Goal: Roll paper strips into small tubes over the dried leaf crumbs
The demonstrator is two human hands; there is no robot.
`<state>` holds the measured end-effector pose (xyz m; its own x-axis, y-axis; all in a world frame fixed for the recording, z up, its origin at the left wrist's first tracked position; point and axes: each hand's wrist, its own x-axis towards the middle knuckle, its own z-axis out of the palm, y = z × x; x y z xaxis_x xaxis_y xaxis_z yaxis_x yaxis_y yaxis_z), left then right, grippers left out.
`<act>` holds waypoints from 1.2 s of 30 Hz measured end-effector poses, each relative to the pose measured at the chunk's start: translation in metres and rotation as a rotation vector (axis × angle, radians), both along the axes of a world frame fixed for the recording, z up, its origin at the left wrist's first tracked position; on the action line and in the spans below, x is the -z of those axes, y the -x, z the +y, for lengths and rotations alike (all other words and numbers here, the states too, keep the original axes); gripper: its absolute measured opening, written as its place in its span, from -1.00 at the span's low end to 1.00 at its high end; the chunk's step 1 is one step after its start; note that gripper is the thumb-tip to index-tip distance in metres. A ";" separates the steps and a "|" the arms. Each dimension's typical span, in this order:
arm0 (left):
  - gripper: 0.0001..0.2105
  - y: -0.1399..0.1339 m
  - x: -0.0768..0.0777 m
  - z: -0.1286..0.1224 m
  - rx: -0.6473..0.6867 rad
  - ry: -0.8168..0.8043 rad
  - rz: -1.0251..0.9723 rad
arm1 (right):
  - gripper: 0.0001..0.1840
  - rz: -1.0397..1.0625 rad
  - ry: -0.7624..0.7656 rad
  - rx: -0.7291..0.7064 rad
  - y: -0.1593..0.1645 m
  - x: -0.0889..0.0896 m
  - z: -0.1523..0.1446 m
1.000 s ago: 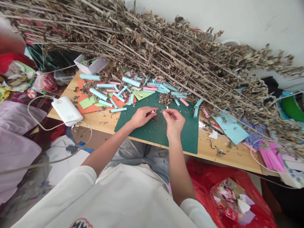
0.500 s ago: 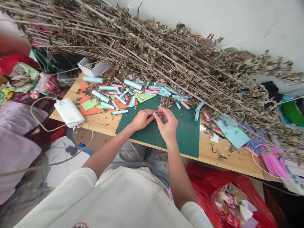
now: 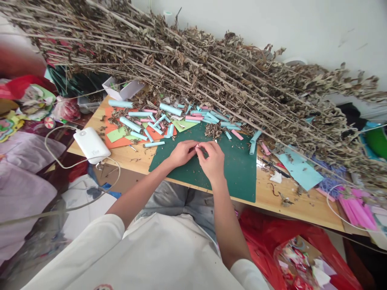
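My left hand (image 3: 184,153) and my right hand (image 3: 211,158) meet over the green cutting mat (image 3: 236,177), fingertips pinched together. Between them is a small piece of pink paper (image 3: 197,146), mostly covered by the fingers. Just beyond my hands lies a little heap of crumbled dried leaves (image 3: 213,130). Rolled blue paper tubes (image 3: 171,109) and thinner pink paper tubes (image 3: 237,135) lie scattered past the mat's far edge.
A large bundle of dried leafy stalks (image 3: 181,60) spans the back of the wooden table (image 3: 142,161). A white power bank (image 3: 92,144) with a cable sits at left. Blue paper (image 3: 299,167) and a black pen (image 3: 275,167) lie at right. Below hangs a red bag (image 3: 260,233).
My fingers have closed further over the pink paper, and the bits of dried leaf seen at my fingertips are now hidden. The view has shifted slightly.
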<state>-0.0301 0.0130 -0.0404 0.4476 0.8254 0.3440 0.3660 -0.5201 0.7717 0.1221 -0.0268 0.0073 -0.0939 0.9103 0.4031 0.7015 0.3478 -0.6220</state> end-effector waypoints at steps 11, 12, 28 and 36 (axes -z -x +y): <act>-0.74 -0.001 0.000 0.000 -0.044 0.024 -0.009 | -0.81 0.015 -0.011 0.052 -0.015 0.000 -0.002; -0.72 -0.002 -0.001 -0.001 -0.068 0.033 -0.010 | -0.79 0.029 -0.014 0.116 -0.018 0.003 -0.002; -0.72 -0.002 -0.002 -0.003 -0.026 0.001 0.023 | -0.82 0.075 0.081 0.140 -0.018 0.034 -0.007; -0.78 -0.001 -0.004 -0.003 -0.002 0.013 0.000 | -0.87 0.215 0.044 0.213 -0.018 0.031 -0.009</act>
